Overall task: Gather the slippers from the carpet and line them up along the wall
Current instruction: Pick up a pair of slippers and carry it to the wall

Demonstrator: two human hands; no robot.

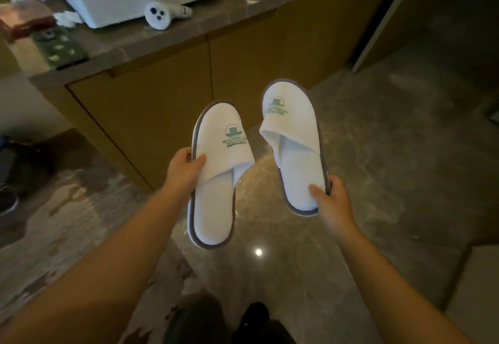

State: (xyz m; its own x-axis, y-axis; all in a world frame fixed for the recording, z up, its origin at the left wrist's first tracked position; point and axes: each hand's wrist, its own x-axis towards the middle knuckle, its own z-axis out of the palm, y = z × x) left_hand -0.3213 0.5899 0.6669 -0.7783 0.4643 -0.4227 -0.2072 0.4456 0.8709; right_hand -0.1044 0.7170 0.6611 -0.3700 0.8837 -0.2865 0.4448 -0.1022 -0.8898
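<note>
Each hand (186,170) (333,199) holds one white slipper (216,208) (297,160) aloft.

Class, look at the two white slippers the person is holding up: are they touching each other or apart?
Apart. The head view shows floor between the left slipper, gripped by the left hand, and the right slipper, gripped by the right hand.

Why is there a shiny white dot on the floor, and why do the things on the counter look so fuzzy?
In the head view, the dot is glare, probably a lamp mirrored in the polished stone floor; the room is dim; the white slippers, left and right, look sharp, while the countertop clutter is blurred; the wide lens bends straight edges near the borders.
</note>
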